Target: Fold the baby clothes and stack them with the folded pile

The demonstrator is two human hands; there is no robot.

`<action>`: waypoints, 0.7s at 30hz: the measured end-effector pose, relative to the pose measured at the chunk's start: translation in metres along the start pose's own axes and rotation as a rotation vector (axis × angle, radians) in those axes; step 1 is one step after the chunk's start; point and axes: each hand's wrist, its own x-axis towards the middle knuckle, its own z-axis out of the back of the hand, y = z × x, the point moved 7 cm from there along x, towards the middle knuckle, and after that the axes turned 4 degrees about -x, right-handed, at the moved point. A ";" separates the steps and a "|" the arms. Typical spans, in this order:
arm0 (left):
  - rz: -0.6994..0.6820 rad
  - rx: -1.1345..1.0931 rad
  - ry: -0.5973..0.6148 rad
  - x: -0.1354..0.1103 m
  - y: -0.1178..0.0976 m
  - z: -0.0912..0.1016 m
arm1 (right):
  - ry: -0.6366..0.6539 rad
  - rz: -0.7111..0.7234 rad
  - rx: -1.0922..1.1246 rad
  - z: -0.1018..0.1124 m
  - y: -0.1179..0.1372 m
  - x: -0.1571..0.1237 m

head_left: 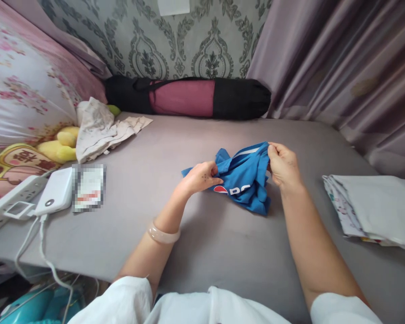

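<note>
A small blue garment with a white stripe and a red-white-blue logo lies bunched on the grey bed sheet in the middle. My left hand pinches its left edge, fingers closed on the cloth. My right hand grips its upper right corner and lifts it slightly. A pale bangle sits on my left wrist.
Folded pale cloths lie at the right edge. A crumpled beige cloth and a yellow plush toy sit at the back left. A white power bank, a power strip and cables are at the left. A black-and-pink bag lies along the wall.
</note>
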 end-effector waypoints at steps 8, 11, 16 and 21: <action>0.145 -0.334 0.006 0.004 0.029 0.001 | 0.229 -0.225 0.236 -0.013 0.001 -0.007; 0.256 -0.536 -0.031 0.001 0.042 0.006 | 0.336 -0.333 0.321 -0.016 0.007 -0.019; 0.328 -0.787 -0.225 -0.003 0.049 0.024 | 0.310 -0.438 0.280 -0.009 0.017 -0.035; 0.321 -0.837 -0.425 -0.009 0.033 0.042 | 0.249 -0.431 0.231 -0.008 0.037 -0.045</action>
